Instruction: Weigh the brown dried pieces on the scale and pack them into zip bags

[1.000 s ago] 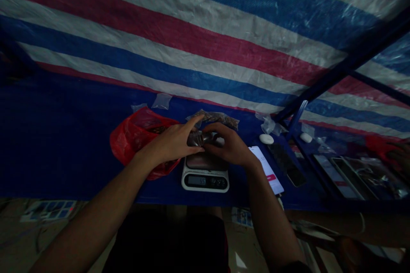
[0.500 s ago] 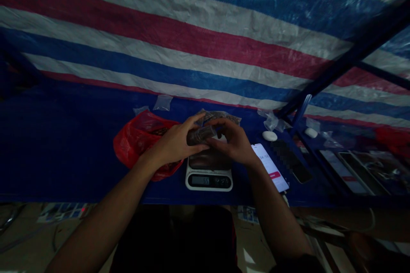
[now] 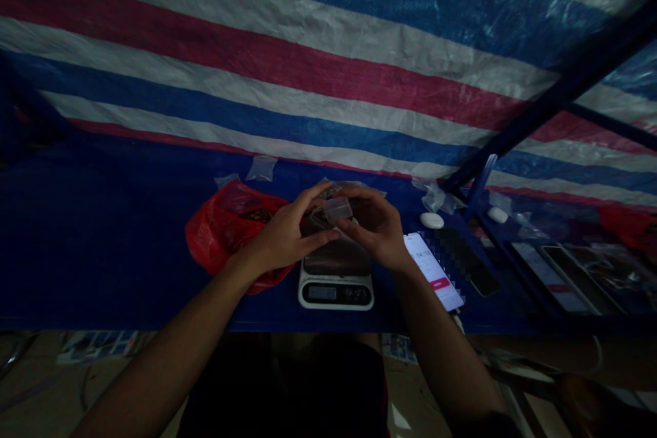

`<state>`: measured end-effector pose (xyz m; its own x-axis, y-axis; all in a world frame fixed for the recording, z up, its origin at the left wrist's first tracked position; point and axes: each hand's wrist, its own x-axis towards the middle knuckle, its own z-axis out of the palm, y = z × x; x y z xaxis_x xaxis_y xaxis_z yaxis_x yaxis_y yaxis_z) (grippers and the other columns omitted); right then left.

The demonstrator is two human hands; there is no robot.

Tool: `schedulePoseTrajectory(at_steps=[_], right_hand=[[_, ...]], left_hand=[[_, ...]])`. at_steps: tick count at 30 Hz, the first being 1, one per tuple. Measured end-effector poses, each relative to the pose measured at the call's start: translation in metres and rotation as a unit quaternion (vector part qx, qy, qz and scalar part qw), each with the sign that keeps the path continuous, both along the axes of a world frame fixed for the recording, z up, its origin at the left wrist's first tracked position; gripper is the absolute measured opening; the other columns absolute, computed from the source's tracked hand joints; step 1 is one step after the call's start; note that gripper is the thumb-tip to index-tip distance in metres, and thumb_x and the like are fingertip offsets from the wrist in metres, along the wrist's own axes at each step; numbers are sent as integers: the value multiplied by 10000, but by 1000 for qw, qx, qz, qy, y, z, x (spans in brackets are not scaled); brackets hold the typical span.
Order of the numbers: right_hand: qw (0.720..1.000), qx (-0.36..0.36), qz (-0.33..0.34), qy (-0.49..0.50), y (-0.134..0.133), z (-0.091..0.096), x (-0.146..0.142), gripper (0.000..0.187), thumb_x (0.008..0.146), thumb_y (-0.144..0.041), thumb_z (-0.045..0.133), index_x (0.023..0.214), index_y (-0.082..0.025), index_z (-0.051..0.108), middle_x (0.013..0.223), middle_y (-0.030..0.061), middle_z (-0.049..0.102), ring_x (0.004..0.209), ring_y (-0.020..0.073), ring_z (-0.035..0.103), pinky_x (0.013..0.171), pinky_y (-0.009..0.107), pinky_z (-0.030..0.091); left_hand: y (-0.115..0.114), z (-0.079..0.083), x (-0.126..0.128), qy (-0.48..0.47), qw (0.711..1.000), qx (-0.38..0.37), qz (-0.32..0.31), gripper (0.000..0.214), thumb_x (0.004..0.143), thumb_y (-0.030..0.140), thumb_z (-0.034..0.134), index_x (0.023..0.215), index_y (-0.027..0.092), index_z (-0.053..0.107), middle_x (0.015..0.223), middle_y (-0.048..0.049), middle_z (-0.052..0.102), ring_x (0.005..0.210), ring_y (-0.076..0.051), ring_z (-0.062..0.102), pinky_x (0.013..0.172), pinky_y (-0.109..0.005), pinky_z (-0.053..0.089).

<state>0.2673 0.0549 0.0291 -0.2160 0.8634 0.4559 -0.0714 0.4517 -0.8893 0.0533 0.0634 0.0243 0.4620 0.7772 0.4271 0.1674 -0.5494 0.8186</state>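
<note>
Both my hands meet above a small white digital scale point(image 3: 336, 291) on a blue-covered table point(image 3: 102, 246). My left hand point(image 3: 285, 236) and my right hand point(image 3: 377, 226) pinch a small clear plastic bag point(image 3: 333, 211) with dark contents between fingers and thumbs, held just over the scale's platform. The scale's display is lit. A red plastic bag point(image 3: 226, 233) lies to the left of the scale, partly under my left wrist.
A phone with a lit screen point(image 3: 434, 270) lies right of the scale, a dark phone point(image 3: 465, 260) beside it. A filled clear bag point(image 3: 354, 186) and empty small bags point(image 3: 261, 168) lie behind. White oval objects point(image 3: 432, 220) and a blue metal frame point(image 3: 513, 144) stand right. A striped tarp hangs behind.
My hands lifted the small bag off the scale's platform and hold it slightly higher. The scale's reading has changed.
</note>
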Motion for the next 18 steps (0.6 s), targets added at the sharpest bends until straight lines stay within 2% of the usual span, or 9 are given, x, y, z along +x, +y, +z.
schedulePoseTrajectory(at_steps=[2, 4, 6, 9, 11, 13, 15, 18], right_hand=[[1000, -7, 2, 2, 0, 0, -1, 428, 830, -395, 933, 1165, -290, 688, 1224, 75, 761, 1112, 261, 737, 958, 443, 621], [1000, -3, 2, 2, 0, 0, 0, 415, 828, -391, 932, 1125, -289, 661, 1236, 77, 753, 1136, 262, 730, 983, 443, 618], [1000, 10, -8, 7, 1, 1, 3, 409, 837, -395, 921, 1114, -299, 637, 1231, 72, 744, 1156, 263, 723, 1023, 452, 609], [999, 18, -30, -7, 3, 3, 11, 509, 854, -412, 897, 1266, -328, 609, 1230, 66, 725, 1160, 269, 724, 1056, 470, 597], [998, 9, -24, -54, 4, 5, 17, 552, 885, -404, 856, 1366, -331, 594, 1260, 70, 714, 1155, 276, 729, 1044, 480, 596], [991, 2, 0, -137, 4, 5, 23, 486, 912, -359, 811, 1359, -302, 629, 1285, 80, 714, 1170, 285, 722, 1034, 481, 589], [975, 14, 8, -222, 5, 3, 27, 413, 901, -293, 789, 1297, -261, 676, 1289, 95, 718, 1195, 293, 703, 1038, 481, 576], [953, 37, -9, -300, 6, -2, 30, 428, 841, -249, 810, 1256, -234, 705, 1265, 112, 727, 1188, 302, 692, 1035, 497, 564]], left_hand=[[0, -1, 1, 10, 1000, 13, 4, 808, 967, 497, 775, 1645, 257, 406, 1663, -145, 543, 1491, -333, 582, 1219, -471, 513], [0, -3, 1, 16, 999, 30, 5, 784, 990, 501, 743, 1649, 260, 394, 1653, -153, 545, 1483, -339, 583, 1221, -488, 504], [1, -6, 1, 6, 999, 49, 11, 748, 1023, 493, 697, 1654, 259, 371, 1560, -156, 610, 1390, -321, 647, 1183, -488, 528], [5, -12, 1, -54, 994, 82, 38, 661, 1076, 480, 612, 1642, 267, 346, 1348, -124, 667, 1173, -254, 711, 1053, -442, 589], [9, -16, 0, -113, 986, 101, 72, 633, 1082, 486, 598, 1625, 290, 337, 1285, -103, 637, 1060, -216, 701, 939, -391, 612], [13, -20, -1, -154, 976, 114, 100, 654, 1062, 501, 636, 1610, 317, 330, 1276, -94, 605, 968, -187, 681, 830, -345, 609], [15, -23, -2, -154, 975, 124, 105, 733, 1009, 511, 722, 1599, 330, 328, 1267, -84, 594, 890, -163, 671, 752, -312, 593], [14, -23, -2, -104, 982, 126, 98, 869, 897, 523, 853, 1568, 310, 344, 1223, -65, 608, 823, -146, 677, 707, -287, 582]])
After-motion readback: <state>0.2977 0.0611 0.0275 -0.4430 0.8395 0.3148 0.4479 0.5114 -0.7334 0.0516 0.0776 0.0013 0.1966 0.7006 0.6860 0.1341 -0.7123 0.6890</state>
